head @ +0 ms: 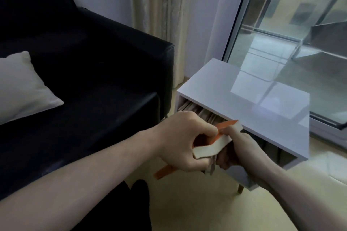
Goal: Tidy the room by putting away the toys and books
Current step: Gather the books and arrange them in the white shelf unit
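Orange book (216, 141) is squeezed by left hand (180, 142) and right hand (236, 152); slide it straight into the white shelf (244, 95).

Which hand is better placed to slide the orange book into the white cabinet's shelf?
Probably the right hand: it grips the orange book on the side nearest the shelf opening, while the left hand holds the outer end.
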Action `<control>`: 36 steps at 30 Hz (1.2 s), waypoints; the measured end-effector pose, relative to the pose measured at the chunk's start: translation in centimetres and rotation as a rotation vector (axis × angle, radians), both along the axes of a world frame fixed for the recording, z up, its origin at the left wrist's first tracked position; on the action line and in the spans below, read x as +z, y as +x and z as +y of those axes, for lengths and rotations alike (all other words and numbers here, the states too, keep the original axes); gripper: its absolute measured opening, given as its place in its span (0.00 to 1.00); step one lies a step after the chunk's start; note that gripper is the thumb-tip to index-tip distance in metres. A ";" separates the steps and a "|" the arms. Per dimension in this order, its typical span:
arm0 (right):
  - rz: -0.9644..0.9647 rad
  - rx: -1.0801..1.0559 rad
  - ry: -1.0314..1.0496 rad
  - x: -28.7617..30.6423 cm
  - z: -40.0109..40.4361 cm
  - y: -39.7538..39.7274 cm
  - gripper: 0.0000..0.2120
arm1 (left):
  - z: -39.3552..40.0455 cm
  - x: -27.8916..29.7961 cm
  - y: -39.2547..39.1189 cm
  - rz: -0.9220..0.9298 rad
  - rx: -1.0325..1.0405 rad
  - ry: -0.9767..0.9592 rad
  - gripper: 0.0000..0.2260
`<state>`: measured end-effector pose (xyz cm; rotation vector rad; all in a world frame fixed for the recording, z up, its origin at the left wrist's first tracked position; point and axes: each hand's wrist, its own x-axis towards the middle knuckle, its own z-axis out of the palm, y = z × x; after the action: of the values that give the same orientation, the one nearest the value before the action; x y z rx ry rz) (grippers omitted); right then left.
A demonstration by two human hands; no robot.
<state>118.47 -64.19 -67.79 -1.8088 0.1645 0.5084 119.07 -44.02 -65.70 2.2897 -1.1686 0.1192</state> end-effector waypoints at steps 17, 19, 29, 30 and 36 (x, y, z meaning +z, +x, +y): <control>0.331 0.051 -0.444 -6.5 -5.3 1.3 0.24 | -4.5 -5.3 2.8 0.526 0.111 0.570 0.15; 0.335 0.037 -0.499 -7.9 -6.3 1.7 0.25 | -4.4 -5.5 4.0 0.521 0.163 0.538 0.12; 0.097 -0.074 -0.758 -10.9 -7.7 5.3 0.22 | -3.9 -7.7 7.1 0.556 0.274 0.611 0.08; 0.074 -0.073 -0.771 -11.1 -7.6 5.7 0.21 | -3.9 -8.0 7.3 0.551 0.281 0.621 0.08; -0.015 -0.133 -0.842 -11.8 -7.1 8.3 0.17 | -4.3 -9.1 8.6 0.533 0.316 0.685 0.08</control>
<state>126.77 -71.26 -79.58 -2.5933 0.5471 0.3467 127.64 -48.32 -74.78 2.8073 -0.6084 -0.8436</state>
